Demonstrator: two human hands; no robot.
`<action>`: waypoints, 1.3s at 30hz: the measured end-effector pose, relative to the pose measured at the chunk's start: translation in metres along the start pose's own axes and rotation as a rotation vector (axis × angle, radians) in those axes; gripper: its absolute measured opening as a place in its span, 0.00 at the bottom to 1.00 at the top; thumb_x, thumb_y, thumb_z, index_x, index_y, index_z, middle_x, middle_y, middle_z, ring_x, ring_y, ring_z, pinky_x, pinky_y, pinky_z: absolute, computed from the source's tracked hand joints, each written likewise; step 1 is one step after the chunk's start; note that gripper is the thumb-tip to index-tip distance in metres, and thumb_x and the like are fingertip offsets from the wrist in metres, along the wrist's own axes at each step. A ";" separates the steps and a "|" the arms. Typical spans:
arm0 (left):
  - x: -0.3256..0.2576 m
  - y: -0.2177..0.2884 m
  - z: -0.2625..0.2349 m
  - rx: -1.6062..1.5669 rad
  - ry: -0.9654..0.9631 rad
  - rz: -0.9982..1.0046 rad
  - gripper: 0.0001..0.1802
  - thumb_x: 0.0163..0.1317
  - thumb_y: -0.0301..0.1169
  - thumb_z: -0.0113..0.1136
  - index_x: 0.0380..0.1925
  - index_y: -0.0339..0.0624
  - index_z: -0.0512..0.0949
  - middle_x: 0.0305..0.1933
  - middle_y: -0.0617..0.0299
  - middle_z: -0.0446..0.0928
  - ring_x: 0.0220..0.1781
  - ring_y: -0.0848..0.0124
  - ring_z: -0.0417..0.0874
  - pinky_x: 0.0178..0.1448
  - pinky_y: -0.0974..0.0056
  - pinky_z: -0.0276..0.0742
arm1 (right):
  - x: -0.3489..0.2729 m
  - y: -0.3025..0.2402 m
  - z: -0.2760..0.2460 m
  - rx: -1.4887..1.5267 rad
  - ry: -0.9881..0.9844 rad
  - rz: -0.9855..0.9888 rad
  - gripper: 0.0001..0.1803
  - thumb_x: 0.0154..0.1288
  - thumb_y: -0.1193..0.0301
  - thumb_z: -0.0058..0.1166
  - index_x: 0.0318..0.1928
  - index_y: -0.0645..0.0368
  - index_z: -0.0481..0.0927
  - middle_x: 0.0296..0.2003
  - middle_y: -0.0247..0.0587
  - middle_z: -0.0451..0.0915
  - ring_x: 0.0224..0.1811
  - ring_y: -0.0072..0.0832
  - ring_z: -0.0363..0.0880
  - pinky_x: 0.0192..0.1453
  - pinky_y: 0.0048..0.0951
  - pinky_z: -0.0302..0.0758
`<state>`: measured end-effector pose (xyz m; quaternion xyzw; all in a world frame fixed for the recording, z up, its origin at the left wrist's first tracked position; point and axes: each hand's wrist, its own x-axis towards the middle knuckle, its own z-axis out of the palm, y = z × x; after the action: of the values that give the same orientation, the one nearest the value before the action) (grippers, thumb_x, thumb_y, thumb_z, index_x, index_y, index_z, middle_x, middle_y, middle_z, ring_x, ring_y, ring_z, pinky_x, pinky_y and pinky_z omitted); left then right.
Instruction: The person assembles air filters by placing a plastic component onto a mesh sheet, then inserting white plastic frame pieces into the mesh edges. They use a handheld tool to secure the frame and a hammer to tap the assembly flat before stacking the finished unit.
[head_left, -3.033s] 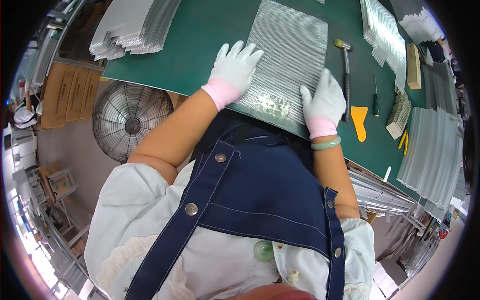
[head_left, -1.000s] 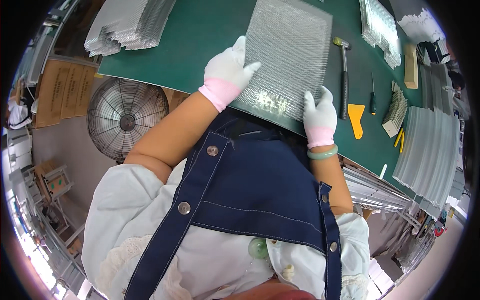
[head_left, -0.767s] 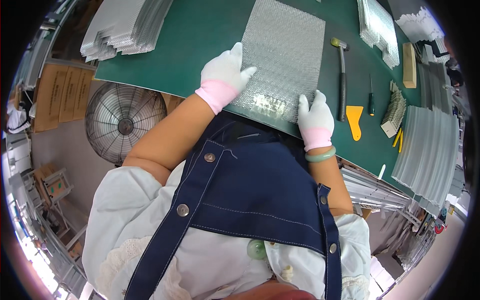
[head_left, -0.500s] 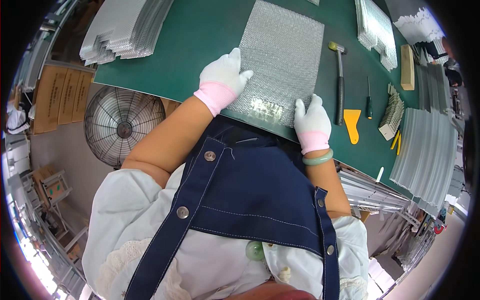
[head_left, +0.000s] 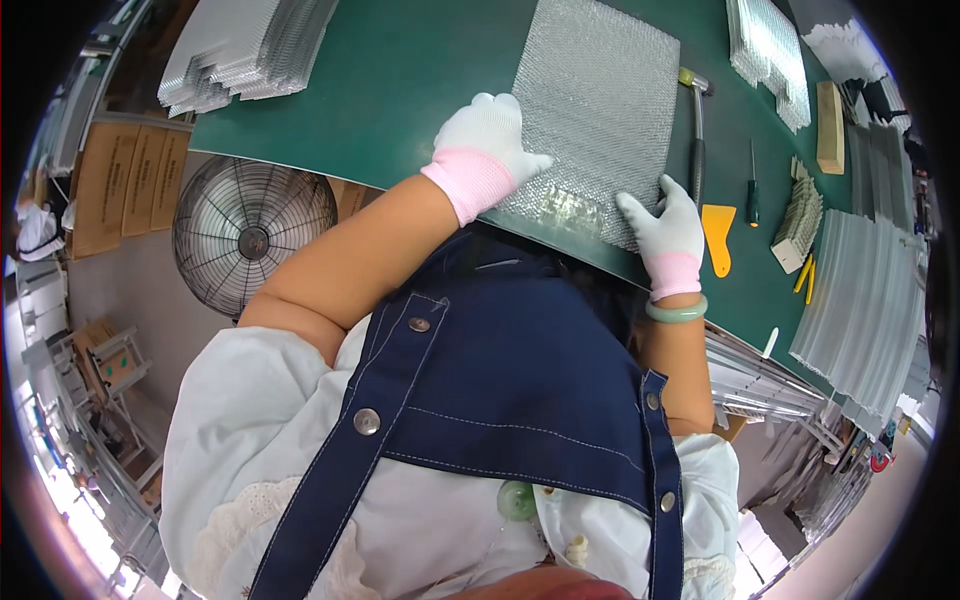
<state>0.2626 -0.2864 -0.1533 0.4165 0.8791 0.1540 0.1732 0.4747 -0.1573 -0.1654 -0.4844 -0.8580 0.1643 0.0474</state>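
Observation:
A silvery mesh-textured sheet (head_left: pixel 597 120) lies flat on the green tabletop (head_left: pixel 400 80) in front of me. My left hand (head_left: pixel 492 140), in a white glove with a pink cuff, rests along its left edge. The fingers are stretched out and the thumb lies apart on the sheet. Gloved alike, my right hand (head_left: pixel 668 228) is at the sheet's near right corner, thumb and fingers spread around the edge. Neither hand is closed round the sheet. A hammer (head_left: pixel 697 135) with a black grip lies just right of the sheet, partly behind my right hand.
A yellow scraper (head_left: pixel 717 238), a screwdriver (head_left: pixel 753 190), a row of pale blocks (head_left: pixel 798 215) and a wooden block (head_left: pixel 830 128) lie to the right. Stacked mesh sheets (head_left: pixel 250 50) stand at the far left. A fan (head_left: pixel 253 242) is beside the table's near left edge.
The mesh sheet has shifted right, closer to the hammer, and both hands have moved right with it. My view has also shifted slightly.

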 end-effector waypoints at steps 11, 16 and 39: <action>-0.054 0.002 0.023 0.074 -0.021 0.507 0.17 0.59 0.37 0.63 0.43 0.38 0.74 0.45 0.48 0.76 0.44 0.52 0.82 0.46 0.53 0.78 | -0.041 0.002 0.009 -0.053 0.200 -0.579 0.18 0.59 0.61 0.62 0.46 0.56 0.77 0.35 0.46 0.76 0.35 0.46 0.78 0.38 0.44 0.75; -0.087 0.005 0.046 0.228 0.094 0.561 0.30 0.58 0.45 0.63 0.49 0.28 0.73 0.48 0.48 0.71 0.51 0.55 0.74 0.56 0.52 0.71 | -0.073 -0.004 0.024 -0.280 0.160 -0.541 0.48 0.48 0.41 0.64 0.58 0.68 0.73 0.51 0.59 0.73 0.55 0.53 0.71 0.56 0.44 0.71; -0.129 -0.026 0.062 -1.266 -0.567 -0.448 0.37 0.67 0.55 0.56 0.56 0.28 0.71 0.54 0.45 0.78 0.27 0.83 0.65 0.26 0.79 0.64 | -0.006 0.287 -0.113 -0.028 -0.182 0.102 0.25 0.54 0.68 0.72 0.48 0.68 0.76 0.37 0.44 0.81 0.38 0.27 0.79 0.44 0.30 0.77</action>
<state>0.3484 -0.3961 -0.1962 0.0703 0.6070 0.4800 0.6295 0.7386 0.0011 -0.1524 -0.5113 -0.8350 0.1980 -0.0461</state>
